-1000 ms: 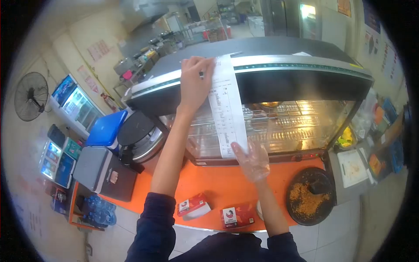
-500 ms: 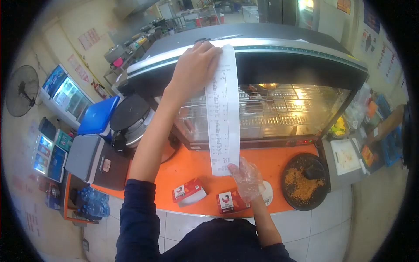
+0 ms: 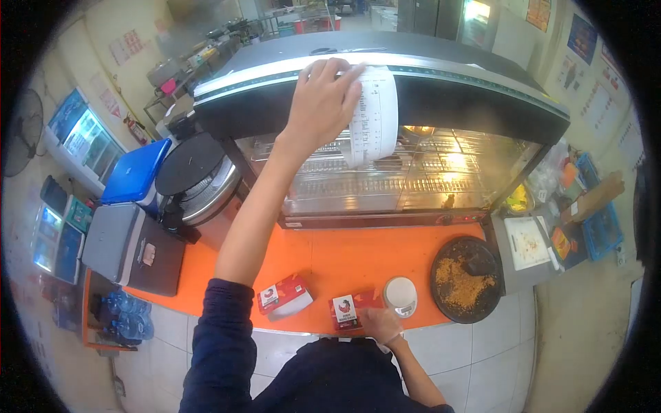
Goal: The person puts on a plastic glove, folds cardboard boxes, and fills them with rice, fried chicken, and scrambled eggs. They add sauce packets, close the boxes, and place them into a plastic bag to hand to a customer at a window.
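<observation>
My left hand (image 3: 321, 103) is raised to the top edge of the glass food warmer, its fingers closed on the upper end of a long printed receipt (image 3: 374, 117). The paper's lower end curls up and away in front of the glass. Low on the orange counter, my right hand (image 3: 383, 325), in a clear plastic glove, has its fingers curled at the right front side of a red printed box (image 3: 345, 312). Its fingertips are partly hidden. A second red box (image 3: 284, 296) lies to the left, showing a white side.
The lit food warmer (image 3: 413, 220) spans the counter (image 3: 330, 255). A small white scale (image 3: 400, 296) and a dark mortar with orange-brown crumbs (image 3: 466, 280) are at right, with a cutting board (image 3: 527, 242) beyond. A grey cooler (image 3: 148, 248) and round appliance (image 3: 200, 179) stand left.
My right hand has let go of the receipt's lower end and come down to the red box. The receipt has curled upward. My left hand stays at the warmer's top edge.
</observation>
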{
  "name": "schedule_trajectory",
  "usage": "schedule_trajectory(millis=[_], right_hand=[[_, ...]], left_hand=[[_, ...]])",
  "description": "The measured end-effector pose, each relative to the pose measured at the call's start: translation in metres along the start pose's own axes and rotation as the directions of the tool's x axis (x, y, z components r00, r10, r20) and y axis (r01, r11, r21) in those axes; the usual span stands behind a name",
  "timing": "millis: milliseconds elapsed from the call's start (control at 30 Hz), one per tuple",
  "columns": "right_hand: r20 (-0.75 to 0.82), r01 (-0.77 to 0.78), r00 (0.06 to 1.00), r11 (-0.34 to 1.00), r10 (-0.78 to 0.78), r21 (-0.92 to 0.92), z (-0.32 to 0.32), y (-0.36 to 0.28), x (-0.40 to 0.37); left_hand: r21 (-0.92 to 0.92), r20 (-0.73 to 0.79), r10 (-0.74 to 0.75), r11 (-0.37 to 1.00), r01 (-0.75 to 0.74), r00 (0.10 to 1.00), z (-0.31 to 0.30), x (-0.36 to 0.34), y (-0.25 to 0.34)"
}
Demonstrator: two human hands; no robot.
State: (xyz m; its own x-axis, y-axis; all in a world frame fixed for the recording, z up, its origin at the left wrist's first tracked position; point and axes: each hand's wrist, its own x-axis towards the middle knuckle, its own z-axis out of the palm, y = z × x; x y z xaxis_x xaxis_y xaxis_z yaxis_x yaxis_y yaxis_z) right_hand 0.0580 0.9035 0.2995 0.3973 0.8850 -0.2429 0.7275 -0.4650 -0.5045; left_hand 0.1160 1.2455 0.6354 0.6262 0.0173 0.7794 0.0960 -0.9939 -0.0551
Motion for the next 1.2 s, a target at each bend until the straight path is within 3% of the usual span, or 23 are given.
schedule_trajectory(millis=[100, 167, 200, 233, 267, 300, 400, 533, 600, 633, 700, 733, 800, 833, 867, 900, 1000, 1067, 1100, 1200], right_hand=[[0.083, 0.068, 0.995, 0.984, -0.055, -0.162, 0.081, 0.041, -0.002], [-0.119, 0.213, 0.959, 0.934, -0.256, -0.288, 0.108, 0.055, -0.007], [-0.210, 0.267, 0.911, 0.895, -0.356, -0.358, 0.114, 0.060, -0.008], [-0.277, 0.324, 0.854, 0.867, -0.440, -0.378, 0.114, 0.063, -0.011], [-0.278, 0.326, 0.855, 0.870, -0.438, -0.369, 0.120, 0.065, -0.008], [-0.275, 0.328, 0.857, 0.872, -0.436, -0.362, 0.126, 0.068, -0.004], [-0.312, 0.348, 0.835, 0.874, -0.454, -0.340, 0.143, 0.084, -0.006], [-0.318, 0.405, 0.799, 0.848, -0.511, -0.342, 0.144, 0.101, -0.010], [-0.213, 0.439, 0.827, 0.834, -0.520, -0.334, 0.140, 0.105, -0.007], [-0.162, 0.455, 0.836, 0.828, -0.524, -0.328, 0.137, 0.105, -0.003], [-0.240, 0.475, 0.806, 0.833, -0.541, -0.283, 0.133, 0.098, 0.005], [-0.275, 0.486, 0.790, 0.833, -0.548, -0.264, 0.130, 0.097, 0.008], [-0.201, 0.429, 0.833, 0.830, -0.516, -0.356, 0.126, 0.097, 0.012], [-0.166, 0.404, 0.851, 0.824, -0.498, -0.397, 0.127, 0.095, 0.015], [-0.165, 0.393, 0.858, 0.828, -0.486, -0.400, 0.129, 0.094, 0.019], [-0.161, 0.385, 0.864, 0.832, -0.477, -0.399, 0.135, 0.102, 0.023], [-0.154, 0.415, 0.858, 0.838, -0.490, -0.354, 0.148, 0.112, 0.030], [-0.063, 0.324, 0.912, 0.808, -0.405, -0.492, 0.117, 0.071, 0.032], [-0.047, 0.318, 0.922, 0.820, -0.385, -0.476, 0.107, 0.051, 0.027], [-0.319, 0.318, 0.814, 0.832, -0.485, -0.454, 0.127, 0.023, 0.004]], left_hand=[[-0.126, -0.201, -0.118, 0.988, 0.094, 0.972, -0.001, -0.039, 0.017], [-0.220, -0.249, -0.096, 0.975, 0.041, 0.964, 0.019, -0.110, 0.043], [-0.422, -0.065, -0.261, 0.882, 0.211, 0.963, 0.049, -0.177, 0.069], [-0.451, 0.126, -0.200, 0.861, 0.236, 0.972, 0.085, -0.253, 0.096], [-0.356, 0.643, -0.122, 0.827, 0.435, 0.757, 0.102, -0.316, 0.130], [-0.536, 0.655, 0.054, 0.736, 0.413, 0.754, 0.127, -0.392, 0.152], [-0.427, 0.796, 0.174, 0.841, 0.333, 0.579, 0.116, -0.493, 0.192], [-0.371, 0.762, 0.050, 0.850, 0.373, 0.646, 0.118, -0.495, 0.201], [-0.359, 0.742, -0.043, 0.817, 0.451, 0.669, 0.122, -0.483, 0.199], [-0.284, 0.767, -0.033, 0.879, 0.384, 0.641, 0.123, -0.481, 0.199], [-0.133, 0.814, -0.028, 0.963, 0.234, 0.580, 0.129, -0.478, 0.201], [-0.076, 0.791, 0.013, 0.994, 0.078, 0.611, 0.144, -0.492, 0.202], [0.062, 0.757, 0.103, 0.972, -0.227, 0.645, 0.174, -0.522, 0.205], [-0.092, 0.875, 0.052, 0.994, 0.061, 0.481, 0.161, -0.486, 0.186], [-0.124, 0.958, -0.005, 0.894, 0.430, 0.287, 0.144, -0.444, 0.166], [-0.019, 0.994, -0.058, 0.725, 0.689, 0.088, 0.127, -0.402, 0.147], [-0.311, 0.844, -0.136, 0.666, 0.678, 0.520, 0.103, -0.407, 0.112], [-0.438, 0.758, -0.147, 0.607, 0.663, 0.636, 0.059, -0.411, 0.101], [-0.470, 0.704, -0.201, 0.588, 0.659, 0.681, 0.022, -0.418, 0.091], [-0.420, 0.639, -0.321, 0.615, 0.668, 0.698, -0.120, -0.460, 0.030]])
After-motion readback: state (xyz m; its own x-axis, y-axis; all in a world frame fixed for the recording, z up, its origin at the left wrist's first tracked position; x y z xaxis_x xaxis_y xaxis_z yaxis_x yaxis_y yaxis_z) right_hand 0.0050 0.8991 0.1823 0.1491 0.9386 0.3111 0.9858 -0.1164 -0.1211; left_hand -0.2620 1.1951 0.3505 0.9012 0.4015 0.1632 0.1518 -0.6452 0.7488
